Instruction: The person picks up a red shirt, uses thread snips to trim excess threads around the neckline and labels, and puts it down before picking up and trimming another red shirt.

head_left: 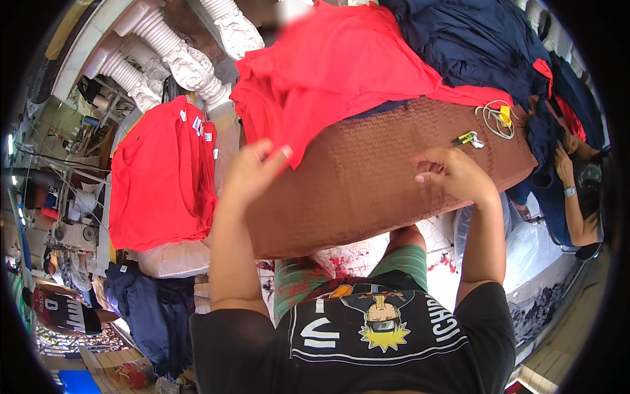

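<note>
A red garment point(335, 65) lies spread over the far left part of the padded brown surface point(354, 177), one corner hanging toward me. At that corner is my left hand point(256, 167), thumb and fingers apart, the thumb tip over the red cloth; I see no firm grip. My right hand point(453, 172) hovers above the brown surface to the right, its fingers loosely bent, a gap between them and the thumb, nothing in it. Just beyond it lie small yellow-green thread snips point(467, 139). A pale looped cord point(492, 121) with a yellow piece lies farther right.
Folded red garments point(161, 177) are stacked at the left. Dark blue garments point(469, 49) heap at the far right; more dark blue cloth point(154, 315) hangs lower left. White balusters point(180, 59) stand beyond. Another person's arm point(571, 197) is at the right edge.
</note>
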The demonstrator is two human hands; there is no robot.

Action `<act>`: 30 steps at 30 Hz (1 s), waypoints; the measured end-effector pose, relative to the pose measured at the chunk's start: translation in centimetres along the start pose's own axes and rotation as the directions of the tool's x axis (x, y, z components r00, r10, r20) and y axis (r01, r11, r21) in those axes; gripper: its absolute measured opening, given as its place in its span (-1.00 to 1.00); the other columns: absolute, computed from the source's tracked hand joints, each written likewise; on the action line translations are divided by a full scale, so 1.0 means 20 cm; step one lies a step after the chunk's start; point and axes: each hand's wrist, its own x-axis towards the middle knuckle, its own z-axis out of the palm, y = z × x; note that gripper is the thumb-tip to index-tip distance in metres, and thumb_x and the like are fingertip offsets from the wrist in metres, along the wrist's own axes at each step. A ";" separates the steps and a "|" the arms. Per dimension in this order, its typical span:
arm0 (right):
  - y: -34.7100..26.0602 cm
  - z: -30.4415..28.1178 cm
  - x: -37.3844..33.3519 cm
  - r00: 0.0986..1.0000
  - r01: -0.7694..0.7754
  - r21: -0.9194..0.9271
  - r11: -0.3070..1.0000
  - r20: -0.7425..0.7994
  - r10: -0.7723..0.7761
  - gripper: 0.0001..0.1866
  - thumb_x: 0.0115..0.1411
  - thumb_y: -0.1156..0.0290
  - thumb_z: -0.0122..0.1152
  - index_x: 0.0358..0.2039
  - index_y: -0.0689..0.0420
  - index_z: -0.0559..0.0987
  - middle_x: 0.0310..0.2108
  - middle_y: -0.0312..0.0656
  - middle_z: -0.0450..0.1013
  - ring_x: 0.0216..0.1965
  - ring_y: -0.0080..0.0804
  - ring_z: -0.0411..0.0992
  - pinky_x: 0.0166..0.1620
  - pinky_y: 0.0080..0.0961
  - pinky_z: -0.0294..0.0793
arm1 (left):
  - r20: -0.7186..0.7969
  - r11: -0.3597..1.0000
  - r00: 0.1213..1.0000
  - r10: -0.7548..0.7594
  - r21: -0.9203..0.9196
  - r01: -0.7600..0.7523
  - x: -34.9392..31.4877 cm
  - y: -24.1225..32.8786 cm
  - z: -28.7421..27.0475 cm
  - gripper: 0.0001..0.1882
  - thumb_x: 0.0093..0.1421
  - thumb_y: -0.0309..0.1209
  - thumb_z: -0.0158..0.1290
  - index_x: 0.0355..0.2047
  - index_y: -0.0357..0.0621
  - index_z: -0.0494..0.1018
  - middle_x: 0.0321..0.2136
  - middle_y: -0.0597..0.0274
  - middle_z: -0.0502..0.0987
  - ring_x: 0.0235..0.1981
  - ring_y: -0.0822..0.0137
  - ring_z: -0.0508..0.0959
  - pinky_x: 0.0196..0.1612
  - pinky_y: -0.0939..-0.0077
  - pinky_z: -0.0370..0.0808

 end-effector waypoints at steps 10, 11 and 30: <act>-0.14 0.10 0.02 0.999 0.004 -0.063 0.998 0.051 -0.001 -0.67 0.03 0.32 0.30 -0.23 0.28 0.58 -0.46 0.02 0.53 -0.39 -0.06 0.52 -0.30 -0.26 0.46 | -0.355 0.970 0.924 -0.140 0.139 0.200 0.32 -0.07 0.09 -0.47 0.05 -0.02 0.19 -0.22 -0.29 0.54 -0.28 -0.02 0.60 -0.18 0.13 0.60 -0.13 0.29 0.49; -0.13 0.11 0.02 0.998 0.032 -0.085 0.996 0.058 -0.027 -0.67 0.03 0.34 0.31 -0.23 0.28 0.57 -0.46 0.01 0.53 -0.41 -0.11 0.53 -0.32 -0.30 0.46 | -0.335 0.962 0.928 -0.165 0.153 0.226 0.37 -0.06 0.10 -0.48 0.05 -0.03 0.20 -0.23 -0.29 0.54 -0.28 -0.02 0.60 -0.19 0.12 0.60 -0.12 0.29 0.49; 0.16 0.35 0.06 0.793 0.009 0.885 0.465 -0.290 0.536 -0.21 0.13 0.04 0.29 0.19 0.31 0.25 0.15 -0.01 0.30 0.16 -0.28 0.30 0.17 -0.33 0.31 | 0.174 0.885 0.894 0.412 0.154 -0.438 -0.20 -0.01 0.39 -0.74 0.03 -0.32 0.22 -0.27 -0.06 0.48 0.12 0.12 0.35 0.20 0.08 0.29 0.22 0.15 0.18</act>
